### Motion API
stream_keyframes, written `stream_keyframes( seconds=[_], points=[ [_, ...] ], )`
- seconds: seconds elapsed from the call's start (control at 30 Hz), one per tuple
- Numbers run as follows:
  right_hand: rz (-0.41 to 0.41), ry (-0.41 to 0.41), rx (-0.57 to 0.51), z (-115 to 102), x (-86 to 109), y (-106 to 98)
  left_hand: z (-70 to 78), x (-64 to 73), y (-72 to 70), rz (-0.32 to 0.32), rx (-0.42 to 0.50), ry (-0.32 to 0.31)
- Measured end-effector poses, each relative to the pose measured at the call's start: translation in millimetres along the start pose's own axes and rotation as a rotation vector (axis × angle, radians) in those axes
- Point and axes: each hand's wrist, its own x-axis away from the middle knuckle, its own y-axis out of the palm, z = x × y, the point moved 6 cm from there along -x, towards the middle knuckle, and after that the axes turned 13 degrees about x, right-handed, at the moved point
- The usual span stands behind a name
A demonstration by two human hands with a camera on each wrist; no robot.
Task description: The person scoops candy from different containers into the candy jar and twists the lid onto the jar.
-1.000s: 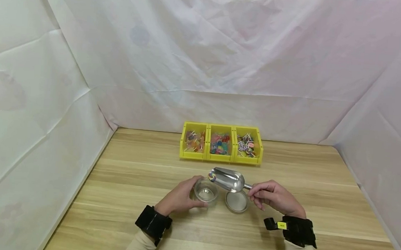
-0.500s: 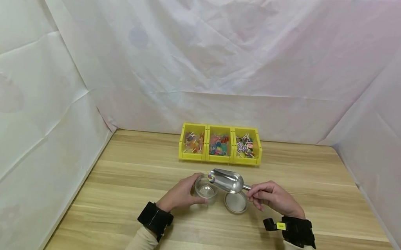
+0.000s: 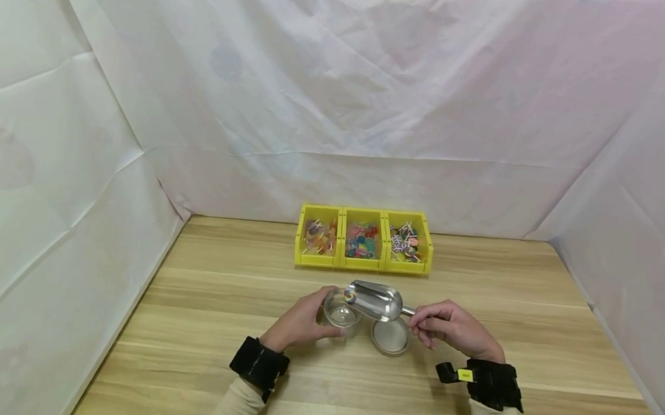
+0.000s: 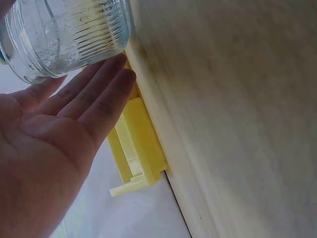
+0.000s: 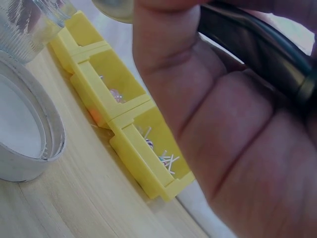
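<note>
My left hand [image 3: 303, 321] holds a clear glass jar [image 3: 340, 319], fingers behind it and thumb in front. The left wrist view shows the fingers along the ribbed wall of the jar [image 4: 94, 37]. My right hand [image 3: 458, 328] grips the handle of a metal scoop [image 3: 380, 301], with the dark handle [image 5: 252, 42] crossing the palm in the right wrist view. A swirl-coloured lollipop [image 3: 350, 296] lies at the scoop's lip, which overlaps the jar's rim in the head view. Under the scoop, a round lid [image 3: 391, 336] rests on the table.
Three joined yellow bins [image 3: 338, 262] stand at the table's back edge. Wrapped sweets [image 3: 362, 241] fill the middle one, and lollipops [image 3: 406, 242] lie in the right one. Pale cloth [image 3: 341, 91] hangs behind and at both sides of the wooden table [image 3: 227, 277].
My left hand has shifted slightly away from me with the jar, bringing its rim nearer the scoop's lip. The right hand and scoop hold almost the same place.
</note>
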Motion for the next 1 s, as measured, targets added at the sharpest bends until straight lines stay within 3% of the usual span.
stream_keyframes(
  seconds=[0.8,1.0],
  points=[
    [-0.003,0.078,0.196,-2.3,-2.7,4.4,-1.8,0.7,2.0,0.010,0.015,0.024],
    [-0.019,0.058,0.227,-5.7,-3.6,6.3,-0.8,0.5,1.9,0.009,0.011,0.027]
  ],
)
